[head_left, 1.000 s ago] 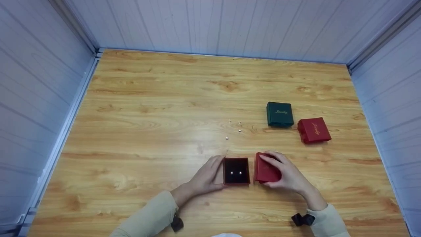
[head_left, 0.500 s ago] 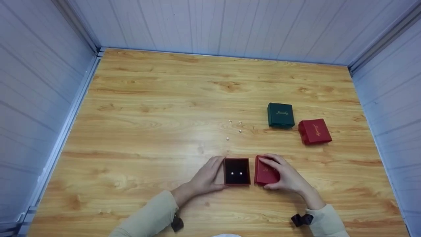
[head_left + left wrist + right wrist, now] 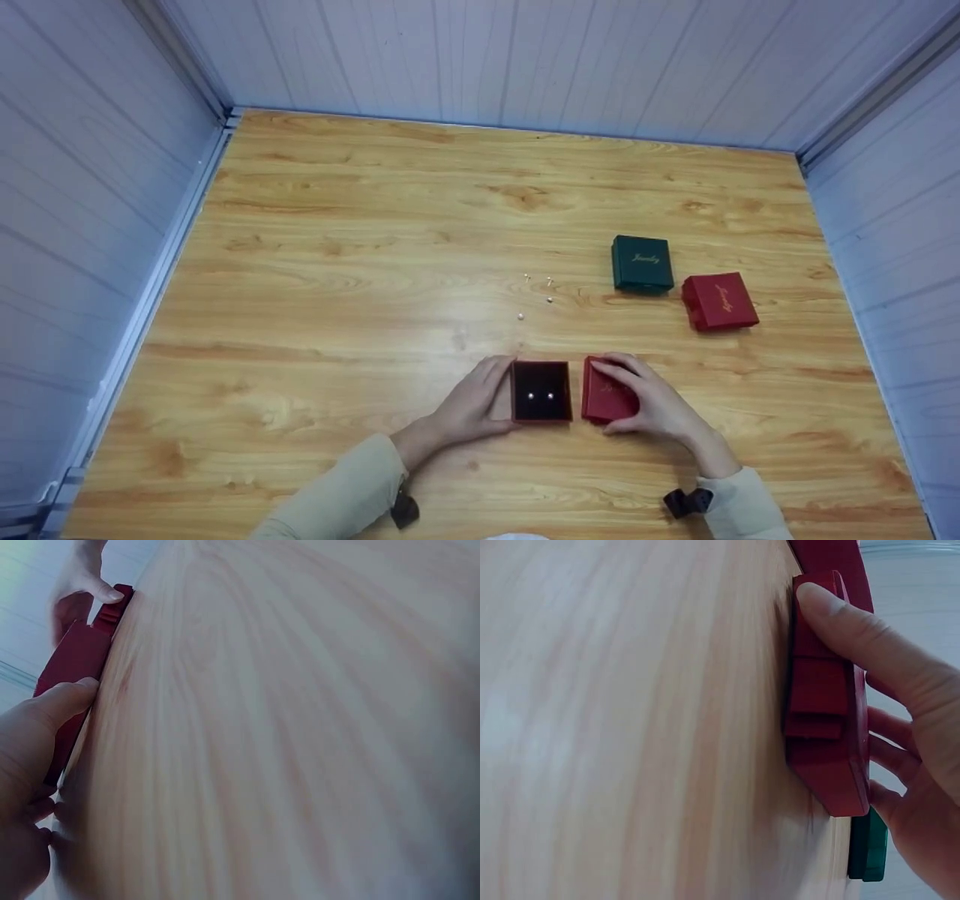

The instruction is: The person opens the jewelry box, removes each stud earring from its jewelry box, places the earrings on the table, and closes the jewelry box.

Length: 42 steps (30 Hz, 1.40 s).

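My left hand holds an open red jewelry box at its left side, fingers at the far corner and thumb at the near one. Two small shiny stud earrings sit side by side in its black insert. Just to the right, my right hand grips the box's red lid between thumb and fingers; a narrow strip of table separates the two. In the right wrist view the thumb lies along the lid's side, over a folded red bow. The lid's underside is hidden.
Beyond the hands lie several tiny earring pieces, among them a pearl-like bead and a small stud. A closed green jewelry box and a closed red one stand at the right. Pale panels wall the table in.
The right hand has lowered the lid slightly toward me, and it lies more level beside the open box. The left hand keeps its hold; the whole view has shifted a little.
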### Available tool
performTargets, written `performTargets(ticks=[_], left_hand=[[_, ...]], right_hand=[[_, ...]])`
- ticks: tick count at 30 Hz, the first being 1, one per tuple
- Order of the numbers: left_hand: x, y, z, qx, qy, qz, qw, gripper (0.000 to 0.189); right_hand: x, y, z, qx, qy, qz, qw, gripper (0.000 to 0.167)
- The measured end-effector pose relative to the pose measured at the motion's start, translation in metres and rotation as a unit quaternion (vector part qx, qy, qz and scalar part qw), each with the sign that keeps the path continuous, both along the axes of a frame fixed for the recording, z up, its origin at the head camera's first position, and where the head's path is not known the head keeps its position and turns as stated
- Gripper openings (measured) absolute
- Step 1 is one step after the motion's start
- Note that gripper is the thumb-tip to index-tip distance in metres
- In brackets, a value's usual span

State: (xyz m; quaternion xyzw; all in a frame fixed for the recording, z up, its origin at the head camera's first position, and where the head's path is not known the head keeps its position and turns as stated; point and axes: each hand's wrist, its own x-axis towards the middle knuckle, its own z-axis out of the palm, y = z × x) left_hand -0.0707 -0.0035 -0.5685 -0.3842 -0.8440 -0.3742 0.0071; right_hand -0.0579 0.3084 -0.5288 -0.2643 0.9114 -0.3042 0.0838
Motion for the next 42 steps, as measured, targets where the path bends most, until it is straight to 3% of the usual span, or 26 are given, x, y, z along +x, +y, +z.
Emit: performTargets(ticks=[14,26,36,42], left_hand=[[0.0,-0.001,0.0,-0.012,-0.011,0.003,0.9999,0.095],[0.0,-0.001,0.002,-0.008,-0.008,0.004,0.9999,0.095],[-0.001,0.0,0.001,0.0,-0.009,-0.004,0.9999,0.095],[0.0,-0.001,0.0,-0.001,-0.016,-0.004,0.9999,0.095]], right_hand=[[-0.002,0.001,0.008,0.003,-0.001,0.023,0.9997,0.084],[-0.008,-0.006,0.009,-0.052,0.091,0.052,0.9932,0.066],[-0.012,-0.016,0.008,-0.075,0.121,0.054,0.9883,0.057],[-0.012,-0.022,0.006,-0.125,0.116,0.047,0.9842,0.051]])
